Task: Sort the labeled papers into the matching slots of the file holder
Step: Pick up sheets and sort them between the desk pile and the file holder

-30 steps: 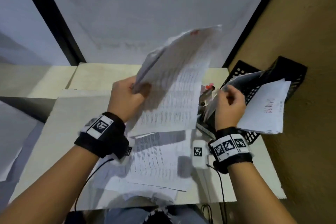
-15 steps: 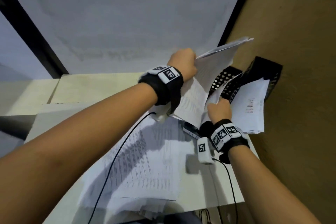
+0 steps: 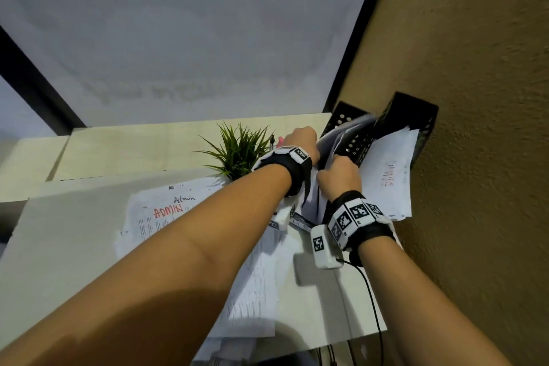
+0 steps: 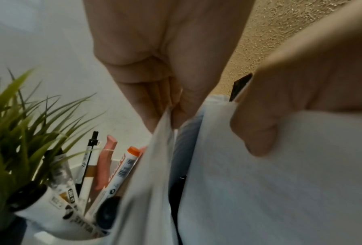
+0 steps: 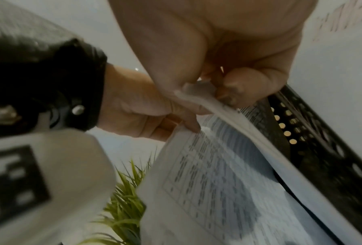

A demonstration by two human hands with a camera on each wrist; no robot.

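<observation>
A black perforated file holder stands at the desk's right edge against the brown wall. Its right slot holds sheets with a red label. My left hand pinches the top edge of a printed sheet at the holder's left slot. Beside it, my right hand pinches the edge of other papers in that slot and holds them to the right. The printed sheet hangs between both hands. A pile of papers with "ADMIN" in red on top lies on the desk under my left forearm.
A small green potted plant and a white cup of pens and markers stand just left of the holder. The rough brown wall closes the right side. Cables hang over the desk's near edge.
My left hand carried its sheets right and down, from above the desk to the holder's left slot. My right hand stayed on the slot's papers. The plant has come into view.
</observation>
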